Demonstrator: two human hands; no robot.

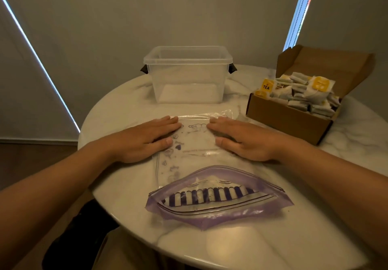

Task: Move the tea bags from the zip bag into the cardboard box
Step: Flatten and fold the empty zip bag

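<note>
Marble table [117, 110]: zip bag [199, 158] lies lengthwise, mouth toward the person.

At the centre of the frame, the left hand [144, 139] and right hand [241, 139] lie flat, fingers straight, pressing on the far end of the zip bag [201, 164]. The bag lies flat on the round white counter [117, 110], its purple mouth gaping toward the bottom edge. At upper right the open cardboard box [287, 118] is heaped with tea bags [302, 93]. A clear plastic tub [189, 74] stands at upper centre.
</note>
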